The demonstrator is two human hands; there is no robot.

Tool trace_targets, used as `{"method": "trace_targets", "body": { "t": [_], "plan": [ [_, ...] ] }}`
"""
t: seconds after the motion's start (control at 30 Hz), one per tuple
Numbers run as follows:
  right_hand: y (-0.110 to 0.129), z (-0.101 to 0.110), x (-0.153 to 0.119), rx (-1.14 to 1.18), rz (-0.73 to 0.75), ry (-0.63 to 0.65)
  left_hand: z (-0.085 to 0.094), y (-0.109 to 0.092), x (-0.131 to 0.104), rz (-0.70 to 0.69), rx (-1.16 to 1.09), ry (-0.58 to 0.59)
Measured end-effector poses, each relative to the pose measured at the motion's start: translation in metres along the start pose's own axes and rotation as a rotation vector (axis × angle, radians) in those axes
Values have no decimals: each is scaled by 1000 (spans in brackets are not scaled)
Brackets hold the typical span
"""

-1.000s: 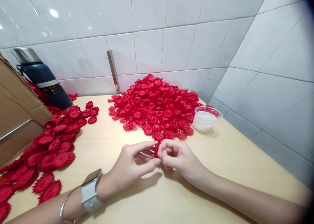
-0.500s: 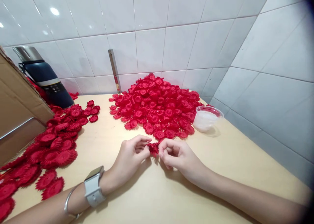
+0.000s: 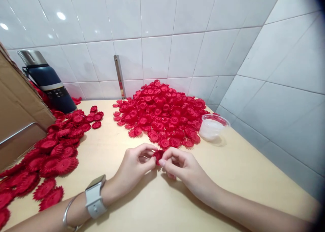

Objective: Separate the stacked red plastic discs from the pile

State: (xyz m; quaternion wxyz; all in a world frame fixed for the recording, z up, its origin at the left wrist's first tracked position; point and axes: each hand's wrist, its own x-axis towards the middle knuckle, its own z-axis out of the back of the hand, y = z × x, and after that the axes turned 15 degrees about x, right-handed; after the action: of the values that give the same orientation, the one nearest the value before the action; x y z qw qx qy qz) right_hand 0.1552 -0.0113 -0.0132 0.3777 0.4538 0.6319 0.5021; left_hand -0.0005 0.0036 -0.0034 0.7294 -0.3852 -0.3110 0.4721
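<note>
Between my two hands, just above the pale table, is a small red fringed flower piece. My left hand, with a watch and a bangle on its wrist, pinches the piece's left side between thumb and fingers. On the other side my right hand has thumb and forefinger closed on its right edge. The fingers cover much of the piece. Directly behind the hands rises a big heap of similar red fringed pieces.
To the left lies a second spread of red fringed pieces, beside a cardboard box. A dark blue flask leans behind it. A clear plastic bowl with white contents stands right of the heap. Tiled walls border the table.
My right thumb and fingers have shifted slightly left over the red piece, which now looks more curled. My left hand keeps its pinch. The view has tilted a little.
</note>
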Motion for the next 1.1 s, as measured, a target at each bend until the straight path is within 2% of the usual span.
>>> {"method": "trace_targets", "body": {
  "t": [0.3,0.53,0.7,0.77,0.87,0.93,0.97,1.1],
  "plan": [
    [-5,2,2,10,-6,30,0,0,-2,-61,80,23],
    [-2,3,-1,22,4,-14,3,2,1,5,187,-93],
    [1,0,-8,-13,4,51,5,8,6,82,148,-153],
    [1,0,-7,6,56,-34,5,9,7,92,115,-157],
    [2,1,-2,68,203,-305,5,8,6,84,48,-145],
    [2,1,1,94,268,-383,4,5,5,75,9,-131],
    [2,1,1,91,268,-353,4,4,4,71,-6,-116],
    [2,0,0,-33,148,-47,2,0,0,33,-34,-36]
  ]
}}
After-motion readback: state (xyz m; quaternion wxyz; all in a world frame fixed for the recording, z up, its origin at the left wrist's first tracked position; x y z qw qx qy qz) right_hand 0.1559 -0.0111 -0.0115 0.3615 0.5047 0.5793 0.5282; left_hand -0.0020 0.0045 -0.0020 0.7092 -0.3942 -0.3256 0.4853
